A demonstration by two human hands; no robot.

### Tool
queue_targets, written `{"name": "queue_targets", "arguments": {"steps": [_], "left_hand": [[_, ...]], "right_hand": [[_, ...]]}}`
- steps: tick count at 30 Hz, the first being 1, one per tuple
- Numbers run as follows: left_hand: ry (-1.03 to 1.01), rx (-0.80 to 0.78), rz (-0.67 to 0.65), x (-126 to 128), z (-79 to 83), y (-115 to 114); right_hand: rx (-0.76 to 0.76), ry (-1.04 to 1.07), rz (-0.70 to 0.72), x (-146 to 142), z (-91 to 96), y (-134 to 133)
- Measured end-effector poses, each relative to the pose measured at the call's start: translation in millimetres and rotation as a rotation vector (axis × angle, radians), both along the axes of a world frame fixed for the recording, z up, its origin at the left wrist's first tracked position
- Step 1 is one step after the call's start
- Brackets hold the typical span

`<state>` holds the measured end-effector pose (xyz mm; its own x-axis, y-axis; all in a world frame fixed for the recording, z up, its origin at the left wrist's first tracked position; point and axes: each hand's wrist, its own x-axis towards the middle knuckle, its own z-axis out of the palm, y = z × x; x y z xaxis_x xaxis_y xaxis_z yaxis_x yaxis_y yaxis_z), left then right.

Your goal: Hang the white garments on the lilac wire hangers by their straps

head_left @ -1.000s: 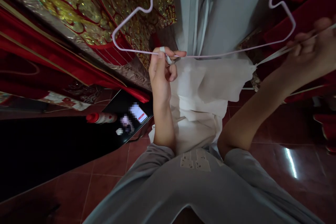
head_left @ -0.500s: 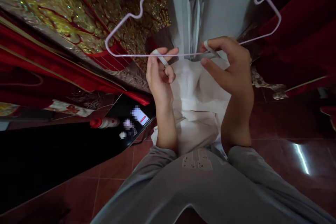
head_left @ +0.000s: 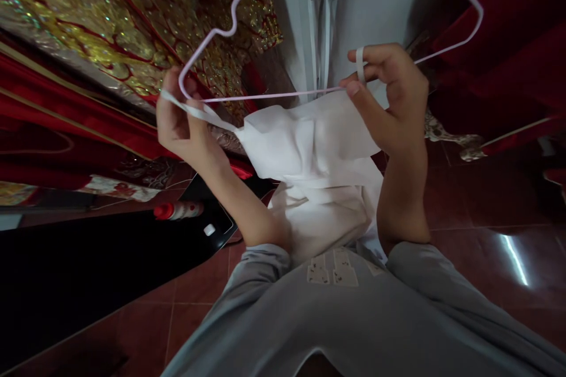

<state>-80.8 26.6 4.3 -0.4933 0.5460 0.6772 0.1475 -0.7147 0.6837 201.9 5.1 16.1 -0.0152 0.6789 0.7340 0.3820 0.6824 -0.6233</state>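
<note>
A pale pink wire clothes hanger point(head_left: 265, 96) spans the space in front of me, its top cut off by the frame edge. Beneath its lower bar hangs a white garment point(head_left: 305, 135) with thin straps. At the hanger's left corner, my left hand point(head_left: 183, 115) is closed on one white strap point(head_left: 221, 122), which is drawn out to that corner. Thumb and fingers of my right hand point(head_left: 393, 94) pinch around the right part of the lower bar. A second strap point(head_left: 360, 65) loops over its forefinger.
Red and gold sequined garments point(head_left: 145, 23) hang at the left, and dark red cloth point(head_left: 508, 59) at the right. A black table point(head_left: 110, 265) at lower left bears a red-capped bottle point(head_left: 179, 210) and a small white case point(head_left: 209, 229). Red tiles point(head_left: 469, 271) cover the floor.
My left hand has moved left along the bar to the hanger's corner, pulling the strap and spreading the white garment wider. The right hand has shifted slightly, its forefinger raised with the strap.
</note>
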Motion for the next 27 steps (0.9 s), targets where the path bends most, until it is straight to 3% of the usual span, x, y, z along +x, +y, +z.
{"name": "queue_targets", "arguments": {"steps": [4, 9, 13, 16, 20, 24, 27], "left_hand": [[0.197, -0.178, -0.208, -12, 32.2, -2], [0.255, -0.381, -0.234, -1, 70.4, 5], [0.325, -0.391, -0.279, 10, 82.9, 13], [0.253, -0.502, -0.271, 12, 88.4, 11], [0.094, -0.603, -0.274, 11, 91.6, 7], [0.199, -0.297, -0.264, 12, 73.8, 12], [-0.076, -0.209, -0.196, 21, 47.5, 16]], "right_hand": [[0.020, 0.038, 0.004, -5, -3.0, 0], [0.010, 0.046, -0.029, -8, -5.4, -1], [-0.037, 0.030, -0.044, -9, -6.6, -5], [-0.068, 0.041, -0.077, -11, -8.7, -8], [-0.040, 0.042, -0.096, -14, -14.2, -7], [-0.017, 0.046, -0.082, -16, -19.7, -4], [-0.015, 0.046, -0.077, -19, -21.5, -3]]}}
